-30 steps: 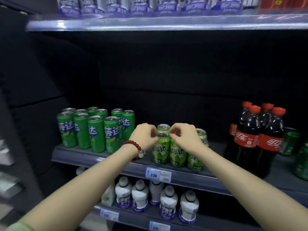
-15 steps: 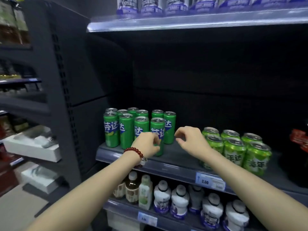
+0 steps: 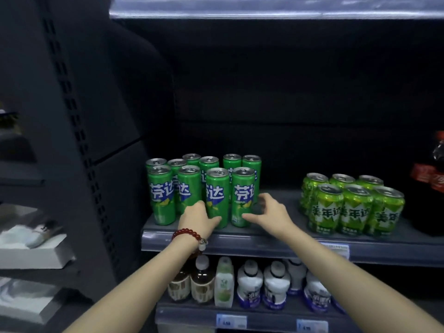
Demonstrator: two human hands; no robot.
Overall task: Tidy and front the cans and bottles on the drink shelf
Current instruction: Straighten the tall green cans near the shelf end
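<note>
Several tall slim green cans point(image 3: 189, 188) stand in two rows at the left end of the grey drink shelf point(image 3: 264, 246). My left hand point(image 3: 199, 217), with a red bead bracelet, touches the base of the third front can point(image 3: 217, 195). My right hand point(image 3: 266, 211) curls, fingers apart, around the lower right side of the fourth front can point(image 3: 242, 195); a firm grip does not show. Several shorter light-green cans point(image 3: 353, 207) stand in a block further right on the same shelf.
Dark cola bottles point(image 3: 432, 179) stand at the far right edge. Below, small white bottles point(image 3: 274, 284) and brown bottles point(image 3: 201, 282) fill the lower shelf. A dark upright post point(image 3: 79, 140) and side shelving with white boxes point(image 3: 31, 246) lie to the left.
Both hands left the short light-green cans and moved left to the tall green cans, now touching the front row. The view shifted left with them.
</note>
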